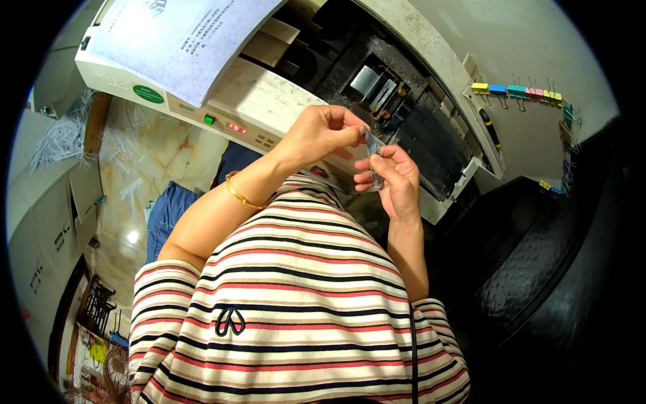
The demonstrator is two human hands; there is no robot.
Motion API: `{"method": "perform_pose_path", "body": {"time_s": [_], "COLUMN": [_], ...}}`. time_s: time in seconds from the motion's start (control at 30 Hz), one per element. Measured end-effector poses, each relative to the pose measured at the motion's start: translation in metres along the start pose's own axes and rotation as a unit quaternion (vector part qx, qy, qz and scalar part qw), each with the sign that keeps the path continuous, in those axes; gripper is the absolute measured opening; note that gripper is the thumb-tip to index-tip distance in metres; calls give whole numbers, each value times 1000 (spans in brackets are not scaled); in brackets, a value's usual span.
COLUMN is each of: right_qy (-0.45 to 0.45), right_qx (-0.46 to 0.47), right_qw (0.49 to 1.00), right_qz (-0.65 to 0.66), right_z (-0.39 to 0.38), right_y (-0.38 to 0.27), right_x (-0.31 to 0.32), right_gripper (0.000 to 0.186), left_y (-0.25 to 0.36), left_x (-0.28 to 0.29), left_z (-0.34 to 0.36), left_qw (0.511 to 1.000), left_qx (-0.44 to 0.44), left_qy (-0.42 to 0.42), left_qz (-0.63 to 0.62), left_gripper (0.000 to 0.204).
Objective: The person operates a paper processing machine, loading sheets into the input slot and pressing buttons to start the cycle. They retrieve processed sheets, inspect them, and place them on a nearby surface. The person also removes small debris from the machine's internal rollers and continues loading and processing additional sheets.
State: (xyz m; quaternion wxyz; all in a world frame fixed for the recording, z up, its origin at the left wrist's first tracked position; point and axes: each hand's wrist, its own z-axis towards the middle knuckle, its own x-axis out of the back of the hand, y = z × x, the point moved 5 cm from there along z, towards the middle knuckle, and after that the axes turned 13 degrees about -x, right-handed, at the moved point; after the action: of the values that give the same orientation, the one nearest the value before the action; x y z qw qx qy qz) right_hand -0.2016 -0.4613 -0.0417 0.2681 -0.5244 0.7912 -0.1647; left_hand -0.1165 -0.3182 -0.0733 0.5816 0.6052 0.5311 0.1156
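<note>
In front of my body, over the near edge of a cream machine [250, 91], both hands meet at a small crumpled piece of clear plastic [373, 143], which looks like a little bag. My left hand [317, 138], with a gold bangle on its wrist, pinches the upper corner between thumb and finger. Lower down, my right hand [397, 178] grips the plastic with thumb and fingers. Something greyish shows inside or behind it near the right thumb; I cannot make out what. Behind my hands, the machine's dark bed lies uncovered, with a metal block [367, 82] and rollers in it.
A printed sheet or booklet [178, 37] lies on the machine's left top, near a green button [209, 120] and a red display [237, 128]. Coloured binder clips [517, 90] line a board at right, beside a yellow-black screwdriver [489, 126]. Paper shreds [64, 138] hang at left.
</note>
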Motion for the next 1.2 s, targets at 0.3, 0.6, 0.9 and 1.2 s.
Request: {"method": "perform_pose_path", "body": {"time_s": [0.3,0.6,0.9,1.2], "right_qy": [-36,-264,130,189], "right_qx": [-22,-162,35,-40], "right_qw": [999,870,979,973], "right_qz": [32,384,153,123], "right_z": [0,0,9,70], "right_y": [2,29,-9,22], "right_x": [2,-3,110,165], "right_gripper": [16,21,18,25], "left_y": [9,16,36,45], "left_x": [-4,-17,18,32], "left_z": [2,4,7,13], "left_qw": [999,999,866,780], "left_qx": [-36,-39,-296,-344], "left_qy": [10,-7,90,106], "left_qz": [29,-34,392,513], "left_gripper": [14,12,4,8]}}
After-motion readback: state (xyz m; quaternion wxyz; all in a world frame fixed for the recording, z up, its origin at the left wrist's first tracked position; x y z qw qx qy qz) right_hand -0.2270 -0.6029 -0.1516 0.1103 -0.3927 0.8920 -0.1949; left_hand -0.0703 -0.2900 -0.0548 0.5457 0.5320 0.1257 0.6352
